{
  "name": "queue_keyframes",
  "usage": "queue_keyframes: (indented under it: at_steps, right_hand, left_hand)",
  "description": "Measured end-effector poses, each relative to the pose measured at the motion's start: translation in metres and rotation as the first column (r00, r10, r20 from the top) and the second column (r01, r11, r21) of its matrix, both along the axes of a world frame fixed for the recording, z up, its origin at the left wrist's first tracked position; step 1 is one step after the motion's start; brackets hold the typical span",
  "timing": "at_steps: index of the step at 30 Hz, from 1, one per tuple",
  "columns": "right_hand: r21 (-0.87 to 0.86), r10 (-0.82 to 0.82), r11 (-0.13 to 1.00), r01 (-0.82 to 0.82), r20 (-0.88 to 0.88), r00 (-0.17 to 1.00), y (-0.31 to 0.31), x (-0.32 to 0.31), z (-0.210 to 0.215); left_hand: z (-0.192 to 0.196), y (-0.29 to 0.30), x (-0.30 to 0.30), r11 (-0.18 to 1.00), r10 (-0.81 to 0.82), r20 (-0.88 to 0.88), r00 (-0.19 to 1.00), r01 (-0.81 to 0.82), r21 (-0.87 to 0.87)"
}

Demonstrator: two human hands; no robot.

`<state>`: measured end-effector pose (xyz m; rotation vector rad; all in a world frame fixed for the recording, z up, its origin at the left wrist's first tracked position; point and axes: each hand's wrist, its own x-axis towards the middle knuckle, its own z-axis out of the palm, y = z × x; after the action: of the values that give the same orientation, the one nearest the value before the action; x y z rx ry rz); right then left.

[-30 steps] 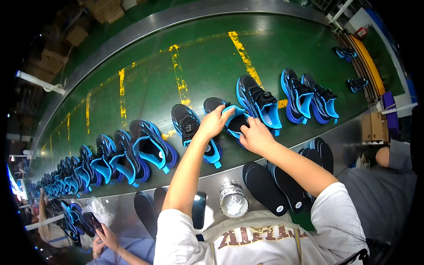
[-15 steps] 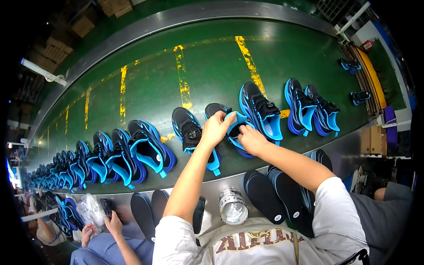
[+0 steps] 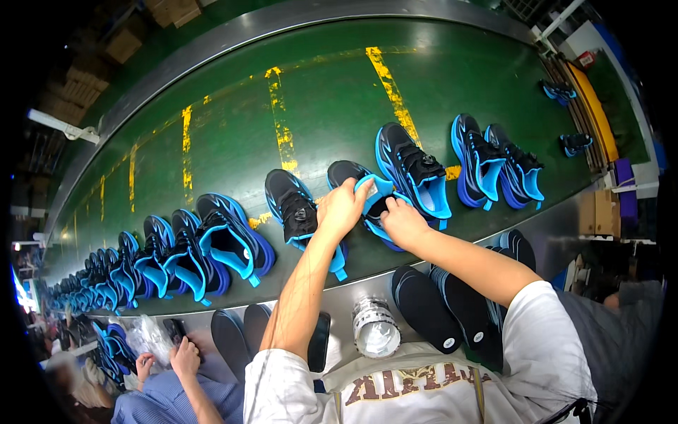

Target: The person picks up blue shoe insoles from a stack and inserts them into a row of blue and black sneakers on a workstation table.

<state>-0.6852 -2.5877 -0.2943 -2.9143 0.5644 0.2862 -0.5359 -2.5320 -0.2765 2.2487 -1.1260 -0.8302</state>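
A black and blue sneaker (image 3: 353,175) lies on the green conveyor belt (image 3: 318,113) right in front of me. My left hand (image 3: 342,208) grips its blue tongue and pulls it up. My right hand (image 3: 402,222) is pressed into the shoe's opening, fingers closed on its inner edge. Its mate (image 3: 296,208) stands just to the left, touching my left wrist.
More black and blue sneakers line the belt, a pair (image 3: 417,173) and another (image 3: 498,166) to the right, a long row (image 3: 183,251) to the left. Dark insoles (image 3: 438,311) and a tape roll (image 3: 374,328) lie on the metal edge. Another person's hands (image 3: 176,357) work at lower left.
The belt has carried the shoes a little to the right. My hands stayed on the same sneaker, with the right hand now deeper in its opening.
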Motion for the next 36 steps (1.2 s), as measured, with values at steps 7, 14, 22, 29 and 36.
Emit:
queue_keyframes:
  at_steps: [7,14,22,29,36]
  right_hand:
    - [-0.055,0.059,0.997,-0.058,-0.001,0.998,-0.003,-0.003,-0.011]
    - [0.055,0.103,0.994,-0.092,-0.229,0.968,-0.008,-0.002,-0.005]
    - [0.128,0.327,0.932,-0.338,-0.697,0.638,-0.009,0.021,0.026]
    - [0.352,0.044,0.929,0.109,-0.399,0.916,-0.024,0.026,-0.001]
    - [0.522,0.077,0.851,0.067,-0.251,0.965,-0.035,0.042,-0.037]
  left_hand:
    - [-0.004,0.000,-0.002,0.999,-0.037,0.062,0.997,0.037,0.004]
    - [0.003,0.000,-0.006,0.999,-0.044,0.070,0.997,0.046,-0.022]
    - [-0.010,0.001,-0.006,0.987,0.028,-0.016,0.999,-0.030,-0.155]
    - [-0.028,-0.014,-0.043,0.792,0.337,-0.360,0.870,-0.469,-0.391]
    - [-0.027,-0.014,-0.060,0.777,0.245,-0.083,0.966,-0.247,-0.579]
